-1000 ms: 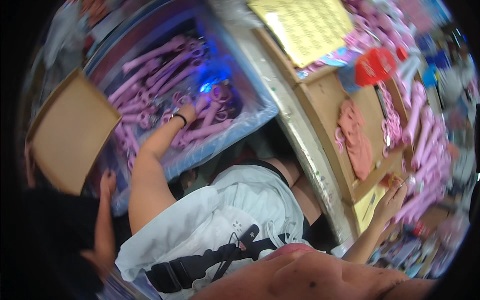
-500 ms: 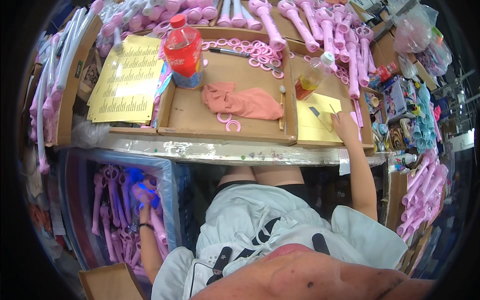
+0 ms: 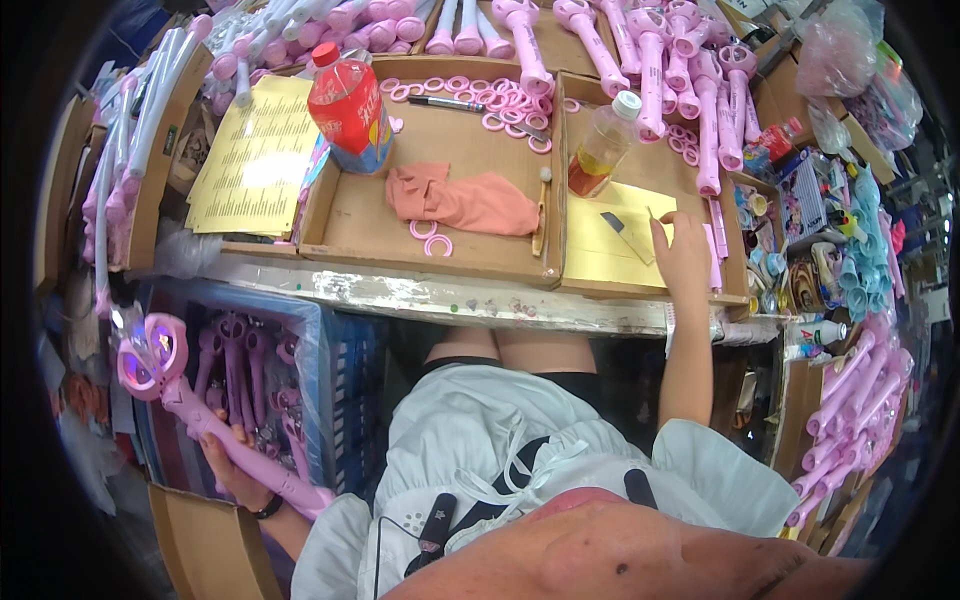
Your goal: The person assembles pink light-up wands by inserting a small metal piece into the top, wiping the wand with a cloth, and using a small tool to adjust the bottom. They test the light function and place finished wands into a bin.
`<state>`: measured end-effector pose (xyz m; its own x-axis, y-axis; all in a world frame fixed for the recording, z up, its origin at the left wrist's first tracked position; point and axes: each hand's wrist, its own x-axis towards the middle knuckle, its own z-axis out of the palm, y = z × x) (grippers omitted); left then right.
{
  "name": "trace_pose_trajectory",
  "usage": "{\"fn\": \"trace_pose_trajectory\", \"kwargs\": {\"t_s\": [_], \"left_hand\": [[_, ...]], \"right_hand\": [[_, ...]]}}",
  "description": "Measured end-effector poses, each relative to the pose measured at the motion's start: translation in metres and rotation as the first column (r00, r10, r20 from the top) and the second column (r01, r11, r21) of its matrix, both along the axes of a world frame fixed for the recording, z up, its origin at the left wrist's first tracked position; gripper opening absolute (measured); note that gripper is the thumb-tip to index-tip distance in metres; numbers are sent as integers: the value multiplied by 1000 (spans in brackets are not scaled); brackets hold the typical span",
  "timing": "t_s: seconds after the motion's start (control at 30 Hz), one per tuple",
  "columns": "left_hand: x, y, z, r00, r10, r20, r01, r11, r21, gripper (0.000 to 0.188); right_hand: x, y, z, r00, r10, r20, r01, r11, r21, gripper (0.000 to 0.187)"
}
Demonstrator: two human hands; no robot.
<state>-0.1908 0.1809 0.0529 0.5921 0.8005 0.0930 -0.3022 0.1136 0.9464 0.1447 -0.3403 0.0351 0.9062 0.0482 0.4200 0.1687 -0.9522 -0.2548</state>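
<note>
My left hand (image 3: 232,472) grips a pink toy wand (image 3: 190,405) by its handle, low at my left side. The wand's round head is lit and points up and to the left, above a blue crate (image 3: 335,385) filled with more pink wands. My right hand (image 3: 682,258) rests on a yellow sheet (image 3: 600,255) inside a shallow cardboard tray (image 3: 640,285) on the bench. Its fingertips touch a small thin tool near a grey blade (image 3: 628,235). Whether the fingers pinch that tool is unclear.
A second cardboard tray (image 3: 350,225) holds a pink cloth (image 3: 465,200), pink rings (image 3: 430,235), a black marker and a red-labelled bottle (image 3: 348,105). A small bottle of amber liquid (image 3: 600,150) stands nearby. A yellow printed sheet (image 3: 255,155) lies left; pink wands line the back and right.
My left hand has lifted a lit pink wand out of the blue crate. The view has tilted slightly, and my right hand stays on the yellow sheet.
</note>
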Motion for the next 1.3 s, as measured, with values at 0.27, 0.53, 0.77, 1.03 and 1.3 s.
{"fn": "trace_pose_trajectory", "kwargs": {"t_s": [0.27, 0.53, 0.77, 1.03, 1.3], "left_hand": [[128, -100, -31, 854, -381, 354, 431, 899, -74, 41], [214, -206, -5, 734, -571, 368, 630, 775, -54, 38], [220, -184, -8, 661, -543, 518, 726, 636, -261, 61], [239, -170, 23, 733, -633, 248, 674, 725, -143, 60], [338, -156, 39, 769, -518, -374, 606, 407, 683, 87]], "right_hand": [[-96, 132, 4, 626, 774, -98, -517, 505, 691, 28], [-149, 160, -27, 514, 786, -342, -257, 522, 813, 65], [-155, 111, -49, 126, 958, -257, 105, 244, 964, 55], [-145, 108, -38, 341, 878, -336, -412, 461, 786, 45], [-13, 30, 7, 908, 419, 13, -307, 644, 701, 18]]}}
